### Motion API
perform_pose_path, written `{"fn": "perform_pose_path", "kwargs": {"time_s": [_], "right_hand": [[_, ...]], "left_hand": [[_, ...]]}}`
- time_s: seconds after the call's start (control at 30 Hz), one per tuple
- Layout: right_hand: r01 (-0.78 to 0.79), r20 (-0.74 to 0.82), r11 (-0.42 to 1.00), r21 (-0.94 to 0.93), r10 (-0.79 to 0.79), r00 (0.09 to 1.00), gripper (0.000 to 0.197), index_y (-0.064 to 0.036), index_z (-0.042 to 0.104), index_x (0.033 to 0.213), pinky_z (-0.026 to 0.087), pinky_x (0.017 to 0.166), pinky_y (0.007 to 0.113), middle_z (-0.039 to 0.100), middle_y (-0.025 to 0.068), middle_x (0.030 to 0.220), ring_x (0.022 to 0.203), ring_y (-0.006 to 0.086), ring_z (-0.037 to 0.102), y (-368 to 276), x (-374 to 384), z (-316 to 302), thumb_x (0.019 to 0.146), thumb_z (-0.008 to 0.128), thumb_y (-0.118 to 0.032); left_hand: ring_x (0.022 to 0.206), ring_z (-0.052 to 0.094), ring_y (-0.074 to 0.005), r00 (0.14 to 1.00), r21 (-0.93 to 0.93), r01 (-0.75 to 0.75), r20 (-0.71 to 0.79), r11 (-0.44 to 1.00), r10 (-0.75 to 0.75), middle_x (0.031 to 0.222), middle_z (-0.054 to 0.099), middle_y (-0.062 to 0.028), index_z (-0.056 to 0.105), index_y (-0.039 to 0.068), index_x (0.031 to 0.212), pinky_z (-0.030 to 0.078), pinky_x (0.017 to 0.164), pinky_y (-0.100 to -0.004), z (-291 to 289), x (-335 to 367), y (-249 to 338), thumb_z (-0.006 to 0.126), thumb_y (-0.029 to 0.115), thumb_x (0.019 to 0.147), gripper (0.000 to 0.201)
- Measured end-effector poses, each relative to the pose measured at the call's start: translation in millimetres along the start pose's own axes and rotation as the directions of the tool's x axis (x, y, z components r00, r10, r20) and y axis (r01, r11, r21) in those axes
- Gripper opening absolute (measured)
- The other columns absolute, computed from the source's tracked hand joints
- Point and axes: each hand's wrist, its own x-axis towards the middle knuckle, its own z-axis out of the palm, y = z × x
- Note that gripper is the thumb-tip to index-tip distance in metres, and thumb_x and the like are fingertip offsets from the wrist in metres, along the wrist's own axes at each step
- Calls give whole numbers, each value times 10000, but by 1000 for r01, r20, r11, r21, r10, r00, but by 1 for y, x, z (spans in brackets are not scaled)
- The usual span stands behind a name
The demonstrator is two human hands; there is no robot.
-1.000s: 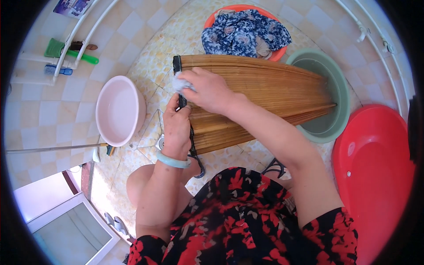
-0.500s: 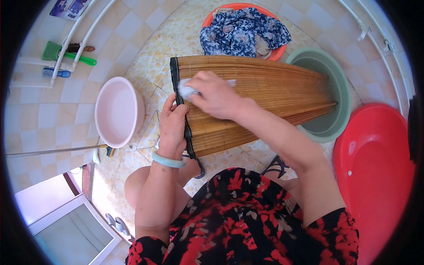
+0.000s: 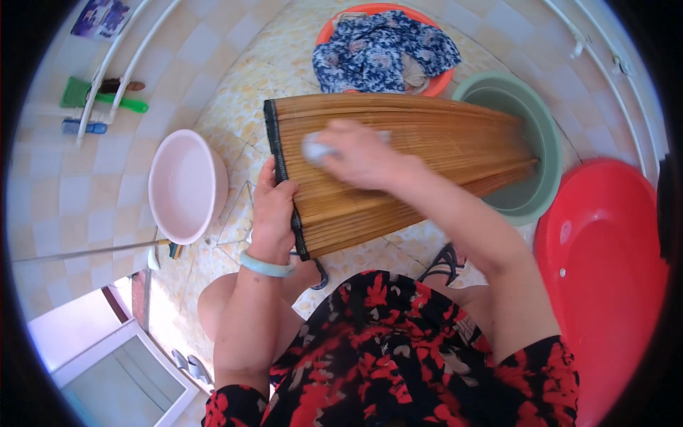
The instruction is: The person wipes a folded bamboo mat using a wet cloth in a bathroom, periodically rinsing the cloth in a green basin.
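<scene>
Bamboo mat [image 3: 413, 135] is stretched from the left hand to the green basin [image 3: 552, 188], its far end lowered inside the rim, where what looks like water is held. Its black-bound edge [image 3: 271, 128] is pinched by the left hand [image 3: 274, 213], thumb laid on top. A pale cloth [image 3: 315, 150] is gripped by the right hand [image 3: 361, 158], fingers folded around it over the slats; finer detail is blurred. Blue floral fabric [image 3: 384, 46] is heaped in the orange basin [image 3: 326, 33], near the mat's upper long side. The pink basin [image 3: 222, 181] is set apart at the left, with tiled floor [image 3: 245, 107] seen between its rim and the bound edge. The red tub [image 3: 605, 285] is placed just beside the green basin.
</scene>
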Motion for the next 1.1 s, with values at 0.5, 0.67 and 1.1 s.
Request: {"fn": "perform_pose_path", "kwargs": {"time_s": [0.5,0.67,1.1], "right_hand": [[-378,70,916,-131,389,919,373,-113,569,1080,453,834,409,567,153,1041,967,331,564,103,-82,-63,747,600,-278],[-517,18,809,-280,543,839,340,-95,573,1054,450,831,415,582,146,1057,984,323,566,123,-100,-85,753,586,-254],[146,-139,982,123,-129,982,275,-65,562,1011,448,790,425,563,125,945,915,326,556,-40,11,25,767,595,-187]], "left_hand": [[969,552,-186,994,34,0,-112,999,4,1103,542,-114,391,12,1282,467,833,-290,3,-6,-1,387,-104,773,522],[927,552,-170,999,34,44,-8,998,-44,1064,549,-101,425,17,1243,470,791,-272,-4,-1,5,372,-114,735,527],[936,563,-165,995,36,72,-73,997,-69,1108,567,-72,479,41,1219,474,806,-264,-2,1,2,375,-118,718,536]]}}
